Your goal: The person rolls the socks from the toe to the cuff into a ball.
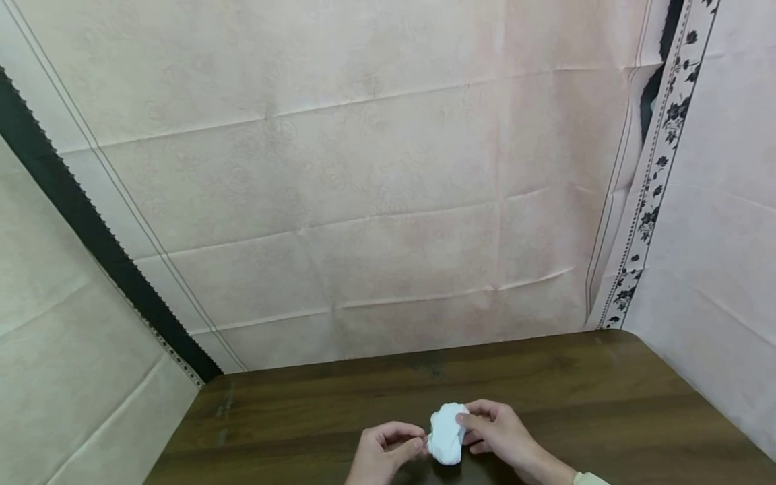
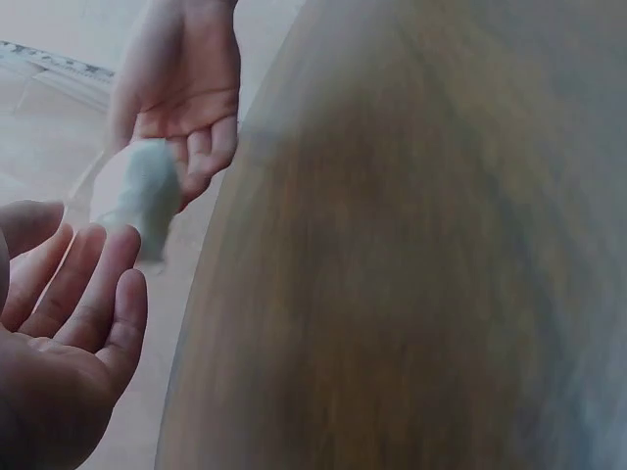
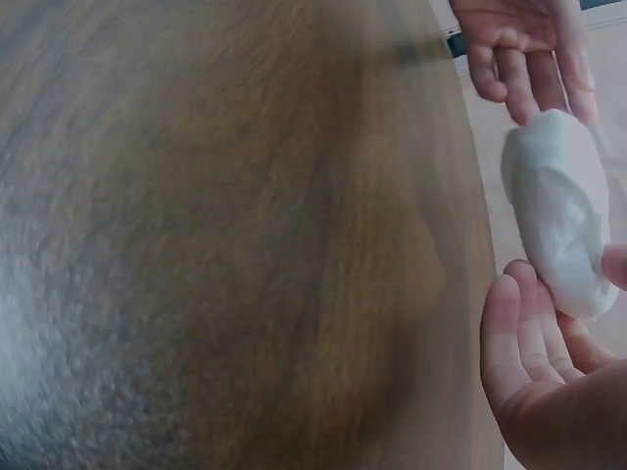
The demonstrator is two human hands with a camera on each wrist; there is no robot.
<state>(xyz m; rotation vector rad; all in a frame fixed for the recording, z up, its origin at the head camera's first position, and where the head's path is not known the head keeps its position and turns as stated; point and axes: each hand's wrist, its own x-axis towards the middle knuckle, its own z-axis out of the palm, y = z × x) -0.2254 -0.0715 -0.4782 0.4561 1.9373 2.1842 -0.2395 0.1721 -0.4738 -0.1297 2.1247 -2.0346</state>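
Observation:
A soft white lump [image 1: 447, 434], rounded and creased, is held just above the brown table near its front. What kind of thing it is cannot be told; the folds resemble a rolled cloth or soft clay. My right hand [image 1: 494, 431] pinches its right side, thumb on top and fingers underneath. In the right wrist view the white lump [image 3: 563, 215] lies between that thumb and the fingers. On the other side my left hand [image 1: 384, 451] has its loosely bent fingertips at the lump's left edge. The left wrist view shows those fingers [image 2: 73, 304] spread, not wrapped around it.
The brown wooden table [image 1: 291, 411] stretches out to both sides of the hands. Creased pale cloth [image 1: 376, 188] hangs behind it and along both sides, with a dark strip [image 1: 109, 236] at left and a flowered border [image 1: 657, 182] at right.

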